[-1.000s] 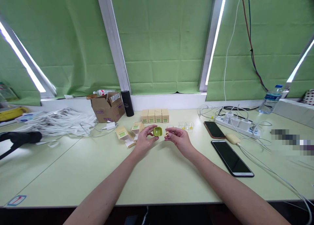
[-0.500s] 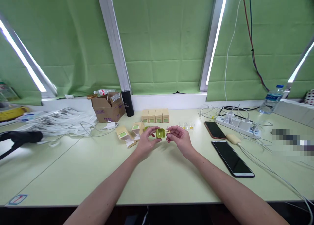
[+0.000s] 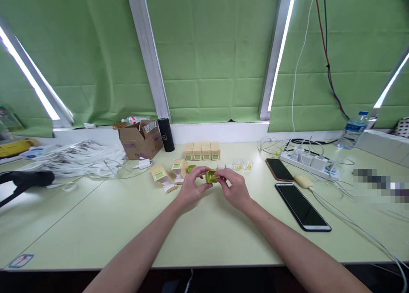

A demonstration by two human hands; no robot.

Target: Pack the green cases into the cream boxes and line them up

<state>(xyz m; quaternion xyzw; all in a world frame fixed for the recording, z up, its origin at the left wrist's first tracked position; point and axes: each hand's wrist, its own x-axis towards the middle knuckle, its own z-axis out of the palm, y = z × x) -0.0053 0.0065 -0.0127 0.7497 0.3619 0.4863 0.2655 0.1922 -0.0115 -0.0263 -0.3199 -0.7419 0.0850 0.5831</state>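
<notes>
A small open green box (image 3: pixel 210 177) with rounded corners is gripped between the thumb and fingers of my left hand (image 3: pixel 192 186). My right hand (image 3: pixel 234 188) is closed in a pinch at the box's right edge; its fingertips cover most of what they hold. Behind my left hand another green piece (image 3: pixel 191 168) shows in part. Two opened cardboard boxes, a left one (image 3: pixel 159 173) and a right one (image 3: pixel 179 167), lie to the left. Beyond my right hand is a clear plastic case (image 3: pixel 243 164) with small yellow pieces inside.
Several closed cardboard boxes (image 3: pixel 202 151) stand in a row at the back. A larger carton (image 3: pixel 140 140) and a black cylinder (image 3: pixel 165 134) are left of them. On the right lie a phone (image 3: pixel 280 169), a larger phone (image 3: pixel 303 206) and a power strip (image 3: pixel 311 164) with cables.
My right hand has moved left and its fingertips now meet the green box. The pale piece they pinched is now mostly hidden. The box has shifted slightly right and down.
</notes>
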